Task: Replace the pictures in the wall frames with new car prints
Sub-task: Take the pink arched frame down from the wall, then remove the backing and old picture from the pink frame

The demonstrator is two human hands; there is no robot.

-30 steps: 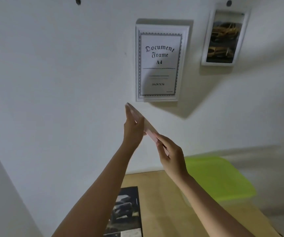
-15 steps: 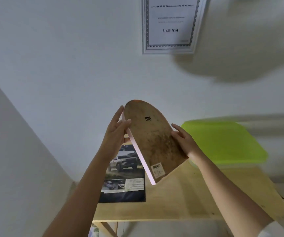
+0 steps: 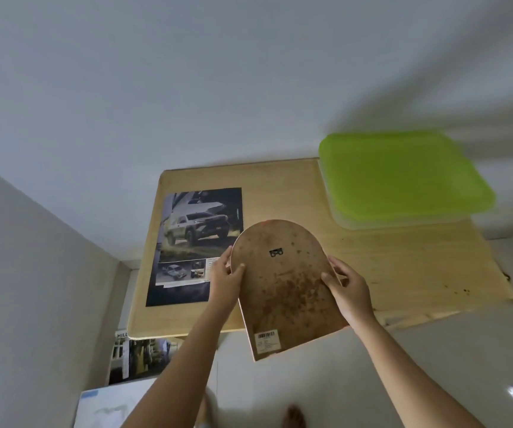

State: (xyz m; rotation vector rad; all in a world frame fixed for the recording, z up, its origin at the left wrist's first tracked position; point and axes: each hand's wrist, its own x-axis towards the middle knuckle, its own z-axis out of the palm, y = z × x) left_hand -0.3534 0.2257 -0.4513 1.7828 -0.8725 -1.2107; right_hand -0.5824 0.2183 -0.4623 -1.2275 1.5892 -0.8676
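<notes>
An arch-topped picture frame point(image 3: 286, 285) is held back side up over the front of the wooden table point(image 3: 403, 267). Its brown stained backing board shows a small metal hanger and a barcode sticker. My left hand point(image 3: 225, 277) grips its left edge with the thumb on the board. My right hand point(image 3: 348, 288) grips its right edge the same way. A car print point(image 3: 196, 239) showing a pickup truck lies flat on the left part of the table. The frame's front is hidden.
A clear box with a lime green lid point(image 3: 403, 177) sits at the table's back right, against the white wall. More printed sheets point(image 3: 139, 358) lie on the floor under the table's left front corner, beside a white box point(image 3: 107, 406).
My view has dropped from the wall frames to the table. Both hands have brought the arched frame down from the wall and turned its brown back upward over the table.
</notes>
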